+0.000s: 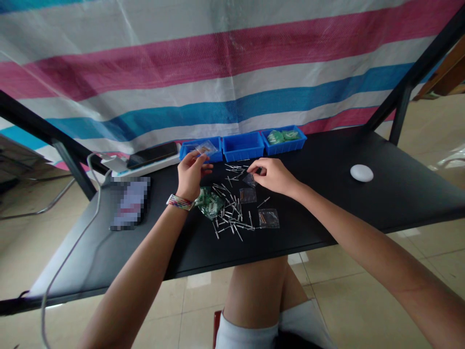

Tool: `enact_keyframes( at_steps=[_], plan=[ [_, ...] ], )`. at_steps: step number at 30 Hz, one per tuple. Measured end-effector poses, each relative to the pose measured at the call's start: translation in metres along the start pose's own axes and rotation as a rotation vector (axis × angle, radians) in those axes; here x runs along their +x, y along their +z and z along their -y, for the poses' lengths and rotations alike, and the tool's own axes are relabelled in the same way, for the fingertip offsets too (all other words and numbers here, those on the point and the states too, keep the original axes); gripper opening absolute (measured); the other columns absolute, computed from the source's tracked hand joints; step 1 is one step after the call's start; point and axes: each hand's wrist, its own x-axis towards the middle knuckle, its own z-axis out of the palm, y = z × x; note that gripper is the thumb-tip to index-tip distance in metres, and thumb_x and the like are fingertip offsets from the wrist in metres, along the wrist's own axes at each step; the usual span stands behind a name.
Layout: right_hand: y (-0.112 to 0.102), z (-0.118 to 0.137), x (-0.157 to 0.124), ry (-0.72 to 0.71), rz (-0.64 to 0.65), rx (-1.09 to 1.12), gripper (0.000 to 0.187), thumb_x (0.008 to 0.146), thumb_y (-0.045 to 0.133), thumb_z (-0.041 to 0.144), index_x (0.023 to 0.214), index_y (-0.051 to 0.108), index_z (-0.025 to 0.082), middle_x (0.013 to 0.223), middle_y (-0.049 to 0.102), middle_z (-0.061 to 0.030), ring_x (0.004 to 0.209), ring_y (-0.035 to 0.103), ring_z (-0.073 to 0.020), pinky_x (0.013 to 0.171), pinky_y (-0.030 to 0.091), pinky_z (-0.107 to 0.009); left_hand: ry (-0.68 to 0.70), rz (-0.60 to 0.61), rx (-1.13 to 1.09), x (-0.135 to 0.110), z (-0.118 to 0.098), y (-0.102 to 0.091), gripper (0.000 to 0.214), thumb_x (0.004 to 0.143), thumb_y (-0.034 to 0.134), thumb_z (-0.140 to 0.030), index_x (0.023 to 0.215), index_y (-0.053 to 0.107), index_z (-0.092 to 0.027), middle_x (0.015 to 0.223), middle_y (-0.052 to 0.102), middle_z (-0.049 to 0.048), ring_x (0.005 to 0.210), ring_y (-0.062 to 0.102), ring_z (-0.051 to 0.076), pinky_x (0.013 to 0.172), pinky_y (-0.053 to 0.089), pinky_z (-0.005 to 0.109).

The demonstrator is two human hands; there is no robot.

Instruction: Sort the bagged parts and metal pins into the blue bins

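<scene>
My left hand point(190, 175), with a woven band on its wrist, pinches a small clear plastic bag point(207, 148) in front of the left blue bin. Something thin and copper-coloured shows inside the bag. My right hand point(272, 174) is closed, its fingertips at another small clear plastic bag point(250, 181) on the black table. Closer to me lie two more small clear bags point(248, 195) point(269, 218), with copper-coloured pieces in the nearer one. Silver blind rivets point(232, 220) are scattered between the hands. Beside them, below my left hand, is a green plastic bag point(209, 203).
Three blue bins stand in a row at the back; the right bin point(294, 144) holds green bags, the middle bin point(242, 147) shows its bare floor. Left are a power strip point(145, 169), a dark phone point(154, 154) and a cable point(65, 254). A white oval object point(362, 173) lies right.
</scene>
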Motion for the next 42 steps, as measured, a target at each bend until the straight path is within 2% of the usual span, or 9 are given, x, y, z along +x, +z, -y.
enact_keyframes(
  at_steps=[4,10,16,22,27,30,35,39,42],
  plan=[
    [0.0,0.002,-0.002,-0.042,0.119,-0.114,0.028,0.08,0.071,0.003,0.099,0.082,0.019,0.102,0.077,-0.0052,0.075,0.064,-0.0154,0.07,0.046,-0.029,-0.051,-0.048,-0.097,0.005,-0.004,-0.006,0.017,0.087,0.075,-0.017,0.103,0.071,-0.015,0.093,0.077,0.0042,0.068,0.074,0.011,0.061,0.059,0.019],
    [-0.006,0.001,-0.002,-0.115,0.225,-0.087,0.047,0.076,0.077,0.003,0.12,0.078,0.018,0.107,0.075,-0.0071,0.095,0.068,-0.0212,0.084,0.051,-0.032,-0.067,0.075,-0.096,0.001,-0.013,-0.009,0.034,0.086,0.073,-0.025,0.119,0.075,-0.016,0.138,0.075,0.0151,0.09,0.081,0.019,0.068,0.062,0.023],
    [-0.007,-0.001,0.0,-0.19,0.242,-0.141,0.047,0.076,0.077,0.001,0.12,0.077,0.018,0.106,0.073,-0.0079,0.101,0.065,-0.0251,0.092,0.051,-0.039,-0.022,0.086,-0.004,-0.001,-0.01,-0.007,0.026,0.077,0.073,-0.027,0.099,0.075,-0.015,0.108,0.081,0.0107,0.075,0.078,0.016,0.06,0.058,0.021],
    [0.0,-0.002,-0.001,-0.295,0.193,-0.3,0.011,0.088,0.074,0.01,0.091,0.076,0.02,0.099,0.073,-0.0081,0.096,0.06,-0.0256,0.088,0.046,-0.04,0.154,0.067,0.169,0.0,-0.005,-0.007,0.019,0.077,0.073,-0.028,0.091,0.074,-0.017,0.094,0.078,0.0065,0.065,0.074,0.013,0.053,0.054,0.018],
    [0.004,0.006,-0.004,-0.355,0.15,-0.376,0.018,0.093,0.063,0.007,0.082,0.069,0.02,0.096,0.069,-0.0081,0.096,0.058,-0.025,0.088,0.045,-0.04,0.231,0.108,0.237,-0.004,-0.003,-0.004,0.012,0.079,0.07,-0.026,0.087,0.072,-0.018,0.086,0.075,0.0039,0.062,0.071,0.013,0.053,0.054,0.019],
    [0.004,0.012,-0.005,-0.295,0.022,-0.273,0.018,0.096,0.057,0.008,0.088,0.067,0.02,0.1,0.067,-0.0078,0.093,0.06,-0.0225,0.087,0.047,-0.037,0.273,0.201,0.271,-0.011,-0.005,0.001,0.012,0.084,0.071,-0.03,0.087,0.072,-0.018,0.088,0.074,0.0041,0.064,0.071,0.013,0.056,0.055,0.02],
    [0.005,0.011,0.0,-0.148,-0.144,0.126,0.012,0.099,0.061,0.024,0.088,0.065,0.021,0.094,0.068,-0.0051,0.082,0.063,-0.0185,0.077,0.051,-0.034,0.299,0.518,0.376,-0.031,-0.011,0.011,0.024,0.093,0.072,-0.04,0.101,0.077,-0.018,0.093,0.077,0.0063,0.073,0.072,0.016,0.066,0.056,0.025],
    [0.011,0.008,0.004,0.076,-0.136,0.505,0.025,0.093,0.071,0.047,0.09,0.066,0.022,0.08,0.068,-0.0025,0.073,0.066,-0.0198,0.069,0.058,-0.035,0.279,0.642,0.425,-0.042,-0.013,0.017,0.029,0.093,0.076,-0.046,0.103,0.078,-0.019,0.091,0.078,0.0067,0.077,0.07,0.019,0.067,0.053,0.027],
    [0.014,0.009,0.005,0.168,-0.145,0.715,0.036,0.085,0.08,0.056,0.089,0.068,0.022,0.083,0.07,-0.0032,0.077,0.069,-0.0215,0.073,0.065,-0.04,0.24,0.689,0.384,-0.044,-0.014,0.019,0.027,0.089,0.08,-0.044,0.098,0.076,-0.019,0.087,0.076,0.0054,0.076,0.069,0.018,0.068,0.052,0.027]
  ],
)
